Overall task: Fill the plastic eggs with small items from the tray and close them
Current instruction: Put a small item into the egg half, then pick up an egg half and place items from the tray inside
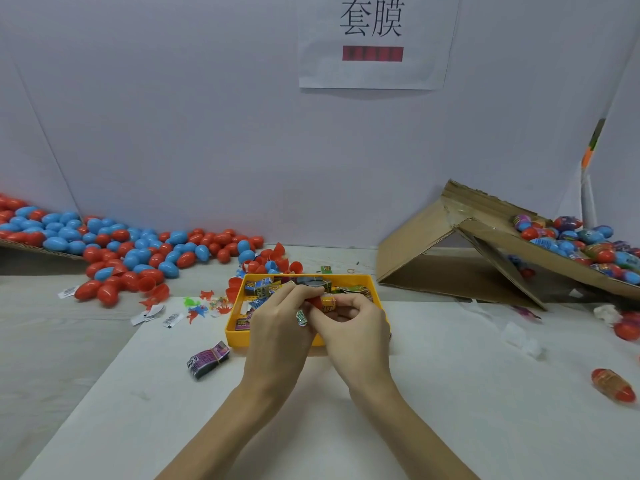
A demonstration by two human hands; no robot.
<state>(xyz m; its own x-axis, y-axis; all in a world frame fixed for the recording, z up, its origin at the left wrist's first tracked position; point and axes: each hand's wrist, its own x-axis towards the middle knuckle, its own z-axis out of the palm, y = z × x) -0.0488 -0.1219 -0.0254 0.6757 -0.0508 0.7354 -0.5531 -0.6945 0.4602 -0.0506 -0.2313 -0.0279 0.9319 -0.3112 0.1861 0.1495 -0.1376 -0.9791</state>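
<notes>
- Far left, loose pile of plastic eggs [114, 249], red and blue, spills off a cardboard slope onto the table [450, 393]; open halves near the yellow tray [235, 332]. Risk: an elbow knock sends them rolling.
- Centre, over the tray: left hand [280, 327] curls round a red egg [317, 301] and pinches a small packet [302, 317]. Risk: the packet slips out.
- Right hand [356, 327] grips the same egg where a printed yellow wrap [327, 303] sits. Can't tell if the halves are seated; a skewed push could pop them apart.
- Right: wrapped eggs [581, 242] heaped on a cardboard ramp [433, 237]; one wrapped egg [611, 384] loose near the table edge, may roll off.
</notes>
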